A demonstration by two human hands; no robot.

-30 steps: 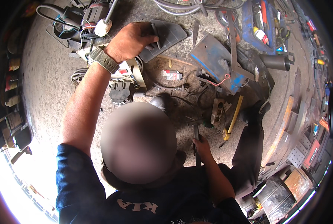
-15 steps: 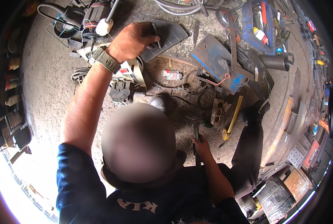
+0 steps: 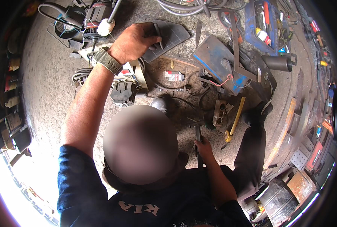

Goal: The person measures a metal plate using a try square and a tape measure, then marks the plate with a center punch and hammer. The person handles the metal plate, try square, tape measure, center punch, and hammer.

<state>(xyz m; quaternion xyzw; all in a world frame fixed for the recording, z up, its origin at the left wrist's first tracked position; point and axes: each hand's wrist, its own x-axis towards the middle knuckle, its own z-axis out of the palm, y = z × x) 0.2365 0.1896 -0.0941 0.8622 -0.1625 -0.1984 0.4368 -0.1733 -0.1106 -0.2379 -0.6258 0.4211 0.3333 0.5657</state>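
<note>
My left hand (image 3: 132, 42), with a grey-green watch (image 3: 108, 62) on the wrist, is closed at the left edge of a dark steel plate (image 3: 173, 34) marked with thin lines. A short dark grey rod (image 3: 159, 35) stands at my thumb, and my fingers appear closed on it; their tips are partly hidden. Lower right, my right hand (image 3: 204, 147) grips the handle of a hammer (image 3: 198, 130), whose head points away from me over the floor. A blurred round patch covers the area between my arms.
A blue-edged steel plate (image 3: 217, 60) lies right of centre, near a flat metal square (image 3: 236, 49). A yellow-handled tool (image 3: 236, 121) and a perforated block (image 3: 220, 113) are near my right shoe. A blue toolbox (image 3: 249, 28), grey cables (image 3: 180, 10) and a motor-like machine (image 3: 98, 17) stand farther off.
</note>
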